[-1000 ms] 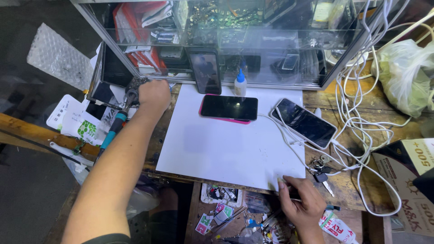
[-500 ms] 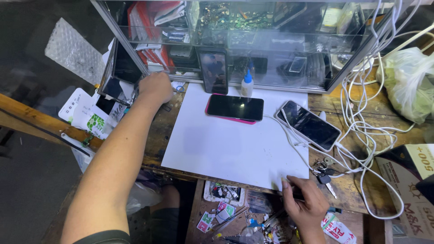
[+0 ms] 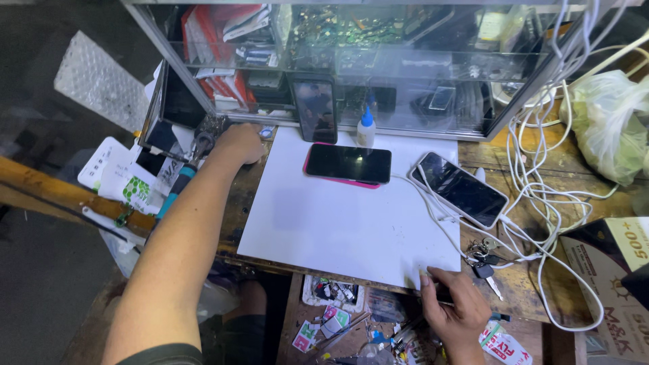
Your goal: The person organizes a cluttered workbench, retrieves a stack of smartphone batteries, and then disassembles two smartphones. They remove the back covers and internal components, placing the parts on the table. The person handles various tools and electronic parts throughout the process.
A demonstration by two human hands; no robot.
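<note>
The left hand (image 3: pixel 240 143) is stretched to the table's (image 3: pixel 534 169) far left corner and closed on a tool (image 3: pixel 201 145) by the glass case (image 3: pixel 405 67) — a fetching step, it seems. The right hand (image 3: pixel 454 309) rests with fingers curled at the white mat's (image 3: pixel 338 223) near edge; whether anything is gripped cannot be told. Bringing the tool back calls for clearing the phone (image 3: pixel 348 163) — it lies at the mat's top.

White mat (image 3: pixel 338 223), a black-screened phone (image 3: pixel 348 163) edged in pink, white cables (image 3: pixel 541 203), and a brown, scuffed table (image 3: pixel 520 159).
</note>
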